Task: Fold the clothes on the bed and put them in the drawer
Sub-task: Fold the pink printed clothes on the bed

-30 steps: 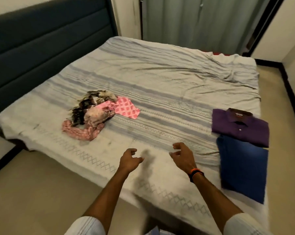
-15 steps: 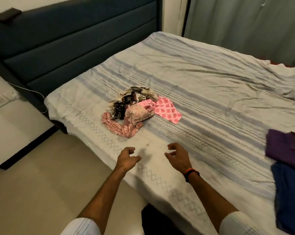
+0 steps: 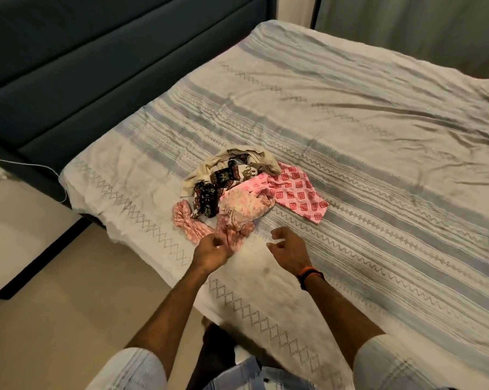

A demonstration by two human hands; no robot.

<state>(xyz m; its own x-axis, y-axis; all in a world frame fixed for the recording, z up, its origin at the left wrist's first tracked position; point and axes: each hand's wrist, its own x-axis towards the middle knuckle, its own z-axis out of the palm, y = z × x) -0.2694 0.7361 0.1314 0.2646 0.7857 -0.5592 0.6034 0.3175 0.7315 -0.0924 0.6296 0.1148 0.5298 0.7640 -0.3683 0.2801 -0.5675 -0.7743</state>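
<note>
Left hand pinching pink patterned cloth at 6 o'clock edge of clothes pile; right hand hovering loosely curled, holding nothing (bedspread lying rumpled); headboard standing at 10 o'clock.

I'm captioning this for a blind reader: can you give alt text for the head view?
A person's left hand pinches the near edge of a pink garment in a small clothes pile on a striped bed, while the right hand hovers open beside it. A dark headboard stands at the left.
</note>
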